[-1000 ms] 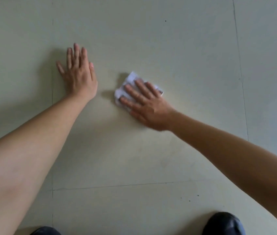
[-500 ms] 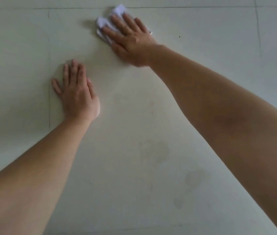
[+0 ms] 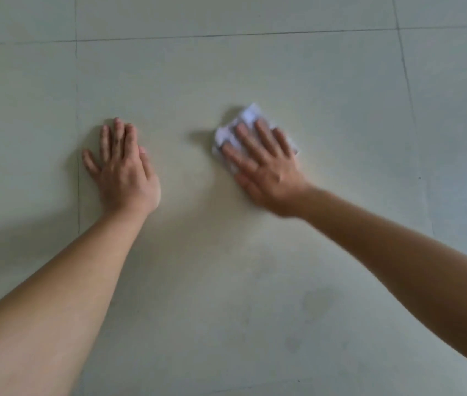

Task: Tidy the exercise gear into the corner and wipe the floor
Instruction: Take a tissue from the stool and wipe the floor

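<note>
A crumpled white cloth (image 3: 248, 118) lies on the pale tiled floor (image 3: 255, 70), right of centre. My right hand (image 3: 263, 167) presses flat on top of it, fingers spread, covering most of it; this hand is blurred. My left hand (image 3: 123, 170) rests palm down on the bare floor to the left, fingers together, holding nothing. No exercise gear is in view.
Thin grout lines (image 3: 77, 138) run down the left side, across the top and down the right side. Faint darker smudges (image 3: 316, 302) mark the tile nearer to me, between my forearms.
My right hand pushed the cloth far forward, then drew it back and to the right. My left hand stayed planted on the floor. My shoes have left the view.
</note>
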